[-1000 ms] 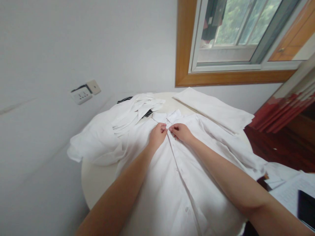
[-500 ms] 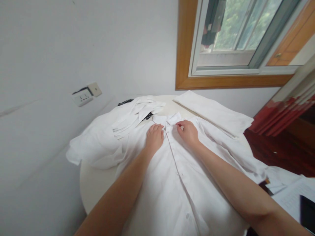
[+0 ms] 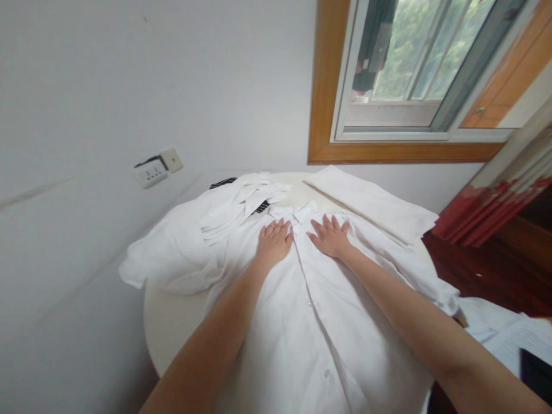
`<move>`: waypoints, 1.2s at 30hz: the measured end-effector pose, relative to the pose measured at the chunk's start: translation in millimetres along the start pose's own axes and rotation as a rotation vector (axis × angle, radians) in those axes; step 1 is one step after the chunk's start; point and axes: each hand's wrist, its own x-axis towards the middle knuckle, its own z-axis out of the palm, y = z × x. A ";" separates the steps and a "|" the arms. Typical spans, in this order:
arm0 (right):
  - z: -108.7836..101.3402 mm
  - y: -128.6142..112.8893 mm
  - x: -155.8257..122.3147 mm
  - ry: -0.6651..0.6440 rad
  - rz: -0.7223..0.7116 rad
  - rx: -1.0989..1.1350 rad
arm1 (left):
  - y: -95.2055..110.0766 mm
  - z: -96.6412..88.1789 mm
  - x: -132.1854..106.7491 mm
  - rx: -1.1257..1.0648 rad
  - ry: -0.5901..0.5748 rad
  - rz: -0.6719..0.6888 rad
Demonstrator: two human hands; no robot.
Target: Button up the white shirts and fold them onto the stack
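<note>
A white button-up shirt [image 3: 284,322] lies front side up over a round table [image 3: 172,328], its collar toward the wall and its button line running down the middle. My left hand [image 3: 275,240] rests flat on the shirt just below the collar, left of the buttons, fingers extended. Opposite it, my right hand [image 3: 330,236] presses flat with fingers spread, right of the button line. Neither hand grasps the cloth. The shirt's right-hand sleeve trails off over the table's right side.
A pile of white garments [image 3: 181,247] covers the table's left, with black striped cloth [image 3: 261,207] by it. Folded white cloth [image 3: 375,201] lies at the back right. Wall, socket [image 3: 150,172] and window frame [image 3: 405,152] stand behind. Papers [image 3: 513,342] and a dark device [image 3: 535,374] are at right.
My right hand has gone from pinched fingers near the collar to spread flat on the shirt. My left hand stays in nearly the same spot. The view has shifted slightly.
</note>
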 end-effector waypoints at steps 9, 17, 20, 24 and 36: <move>-5.3 3.7 23.2 -0.057 0.000 0.008 | -2.3 -0.1 24.2 0.046 -0.167 -0.076; -5.7 6.0 8.3 0.056 -0.022 -0.037 | 2.4 -15.6 -0.4 0.061 -0.008 0.154; -8.6 4.5 -1.2 0.196 -0.077 -0.091 | 3.9 -17.3 -7.6 0.085 -0.076 0.221; -7.3 -6.1 -3.1 0.200 -0.274 -0.026 | 2.5 -15.7 -6.9 0.130 -0.098 0.257; 10.1 -24.4 -15.9 0.090 -0.291 -0.007 | -4.0 -18.7 9.0 0.147 -0.185 0.284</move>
